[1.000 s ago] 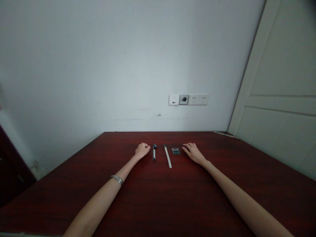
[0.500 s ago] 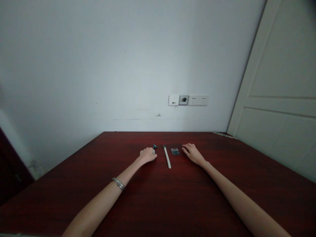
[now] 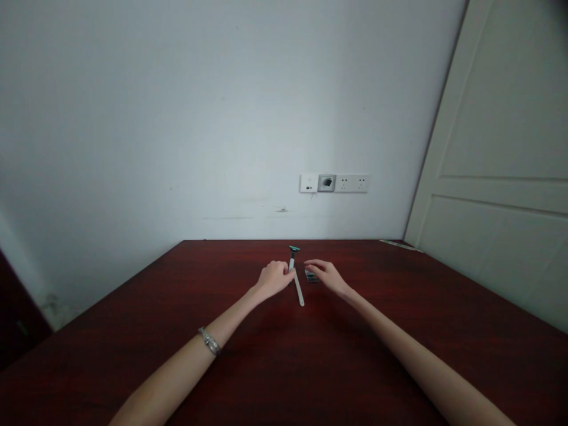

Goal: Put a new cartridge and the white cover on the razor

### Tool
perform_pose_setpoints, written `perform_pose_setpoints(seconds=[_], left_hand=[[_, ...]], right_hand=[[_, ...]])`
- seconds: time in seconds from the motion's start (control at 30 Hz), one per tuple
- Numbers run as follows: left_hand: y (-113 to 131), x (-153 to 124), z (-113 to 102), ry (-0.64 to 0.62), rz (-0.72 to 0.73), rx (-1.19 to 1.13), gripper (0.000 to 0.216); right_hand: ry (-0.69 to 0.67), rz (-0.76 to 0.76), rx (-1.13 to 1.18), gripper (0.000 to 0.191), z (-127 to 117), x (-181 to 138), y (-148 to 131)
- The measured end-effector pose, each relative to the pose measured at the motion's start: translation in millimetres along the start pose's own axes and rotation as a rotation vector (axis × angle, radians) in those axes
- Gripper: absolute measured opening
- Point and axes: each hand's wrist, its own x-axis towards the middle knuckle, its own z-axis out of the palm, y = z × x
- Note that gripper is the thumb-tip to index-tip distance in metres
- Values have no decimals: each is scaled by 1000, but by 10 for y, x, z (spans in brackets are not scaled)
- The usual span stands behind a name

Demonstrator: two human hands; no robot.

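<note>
My left hand (image 3: 276, 278) is closed around the white handle of a razor (image 3: 291, 262), whose dark green head points up and away from me. Just right of that hand, a slim white stick-like tool (image 3: 299, 290) lies on the table, its far end hidden behind the razor and fingers. My right hand (image 3: 327, 276) hovers with fingers apart over a small clear case (image 3: 312, 277) with dark green contents. The fingers cover part of this case, and nothing is held in them.
The dark red wooden table (image 3: 248, 367) runs back to a pale wall with a row of sockets (image 3: 335, 183). A white panelled door (image 3: 497, 236) stands along the right side. A thin strip (image 3: 400, 245) lies at the table's far right corner.
My left hand has moved right and lifted the razor, its head now higher and in front of the white tool. My right hand has come left, over the clear case.
</note>
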Motion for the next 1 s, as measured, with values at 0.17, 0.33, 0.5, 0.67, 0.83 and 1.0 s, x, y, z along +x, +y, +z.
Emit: perform_pose_setpoints(seconds=[0.17, 0.33, 0.5, 0.67, 0.83, 1.0], left_hand=[[208, -89, 38, 35, 111, -69, 32], [220, -114, 55, 60, 187, -140, 34], [129, -90, 81, 38, 229, -216, 36], [33, -65, 132, -68, 280, -373, 41], [-90, 5, 133, -155, 153, -610, 46], [-213, 150, 111, -103, -86, -949, 43]], right_hand=[[-85, 217, 518, 30, 165, -77, -241], [-125, 248, 642, 26, 166, -140, -350], [-80, 226, 647, 23, 166, -136, -343], [-11, 180, 624, 21, 161, -120, -339], [54, 163, 625, 26, 147, -106, -345], [62, 178, 645, 27, 161, -109, -348]])
